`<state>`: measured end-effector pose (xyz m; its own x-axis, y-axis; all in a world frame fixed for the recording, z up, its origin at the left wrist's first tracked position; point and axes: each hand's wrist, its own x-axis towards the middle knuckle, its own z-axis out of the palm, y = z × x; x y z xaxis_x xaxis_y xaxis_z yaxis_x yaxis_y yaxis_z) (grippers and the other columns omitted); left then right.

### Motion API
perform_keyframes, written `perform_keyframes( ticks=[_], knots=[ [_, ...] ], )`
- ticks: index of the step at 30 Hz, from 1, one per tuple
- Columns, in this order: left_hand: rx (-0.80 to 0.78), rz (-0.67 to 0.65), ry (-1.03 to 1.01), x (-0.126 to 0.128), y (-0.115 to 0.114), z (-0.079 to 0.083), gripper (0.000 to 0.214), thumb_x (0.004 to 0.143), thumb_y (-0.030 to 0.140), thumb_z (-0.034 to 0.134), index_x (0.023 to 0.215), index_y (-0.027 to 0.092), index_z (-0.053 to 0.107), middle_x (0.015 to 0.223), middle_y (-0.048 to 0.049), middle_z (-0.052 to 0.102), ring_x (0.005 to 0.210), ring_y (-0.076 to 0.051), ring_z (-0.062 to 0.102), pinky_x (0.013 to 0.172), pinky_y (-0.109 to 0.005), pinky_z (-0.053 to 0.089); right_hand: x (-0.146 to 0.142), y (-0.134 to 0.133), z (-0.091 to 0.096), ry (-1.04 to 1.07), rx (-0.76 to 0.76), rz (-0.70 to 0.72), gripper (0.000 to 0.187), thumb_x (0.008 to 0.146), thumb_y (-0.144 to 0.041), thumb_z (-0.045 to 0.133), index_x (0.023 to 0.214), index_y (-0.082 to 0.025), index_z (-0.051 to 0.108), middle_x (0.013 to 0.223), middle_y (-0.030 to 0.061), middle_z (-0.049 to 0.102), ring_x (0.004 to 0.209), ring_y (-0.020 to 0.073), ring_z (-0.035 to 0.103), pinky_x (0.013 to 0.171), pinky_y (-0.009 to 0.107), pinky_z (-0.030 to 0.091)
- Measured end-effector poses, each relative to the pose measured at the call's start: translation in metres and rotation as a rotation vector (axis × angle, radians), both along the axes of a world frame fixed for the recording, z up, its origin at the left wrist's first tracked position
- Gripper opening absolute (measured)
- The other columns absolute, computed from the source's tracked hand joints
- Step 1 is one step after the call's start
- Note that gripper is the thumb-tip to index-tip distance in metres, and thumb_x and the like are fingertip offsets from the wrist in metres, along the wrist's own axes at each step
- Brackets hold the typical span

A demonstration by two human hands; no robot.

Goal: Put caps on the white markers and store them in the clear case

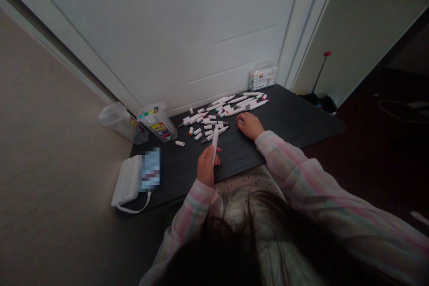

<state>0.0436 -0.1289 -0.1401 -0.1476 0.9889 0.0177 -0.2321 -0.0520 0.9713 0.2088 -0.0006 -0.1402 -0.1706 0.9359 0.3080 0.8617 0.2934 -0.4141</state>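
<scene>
My left hand (208, 165) is closed around a white marker (215, 143), which points up and away from me over the near part of the table. To the right of the marker pile, my right hand (250, 126) is low over the dark tabletop, its fingers curled around a small pale piece that looks like a marker cap (240, 121). Several uncapped white markers (234, 109) lie in a loose heap in front of both hands. Loose caps (197, 132) with coloured ends are scattered at the heap's left and near side.
A clear case (157, 126) holding a few markers stands at the table's left, beside another clear plastic container (122, 123). A full marker case (263, 77) stands at the back right. A phone (150, 170) and a cabled white device (126, 179) lie front left. A white door (161, 31) rises behind.
</scene>
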Motion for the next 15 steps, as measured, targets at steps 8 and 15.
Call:
perform_keyframes(
  ticks=[8,15],
  knots=[
    [0.012,-0.002,0.014,-0.0011,0.0011,-0.0034,0.035,0.077,0.047,0.047,0.071,0.014,0.056,0.041,0.0069,0.034,0.040,-0.006,0.033,0.045,-0.020,0.032,0.0021,0.0036,-0.0037,0.116,0.067,-0.014,0.018,0.074,-0.019,0.047,0.084,-0.016,0.061,0.092,0.0097,0.060,0.090,0.0231,0.054,0.079,0.035,0.041],
    [0.018,-0.008,0.038,-0.0015,0.0010,-0.0047,0.035,0.078,0.047,0.046,0.072,0.014,0.056,0.041,0.0070,0.034,0.040,-0.006,0.034,0.046,-0.020,0.032,0.0043,0.0045,-0.0020,0.240,0.155,0.008,0.015,0.071,-0.014,0.047,0.080,-0.016,0.059,0.084,0.0075,0.060,0.081,0.0197,0.054,0.078,0.032,0.042]
  ],
)
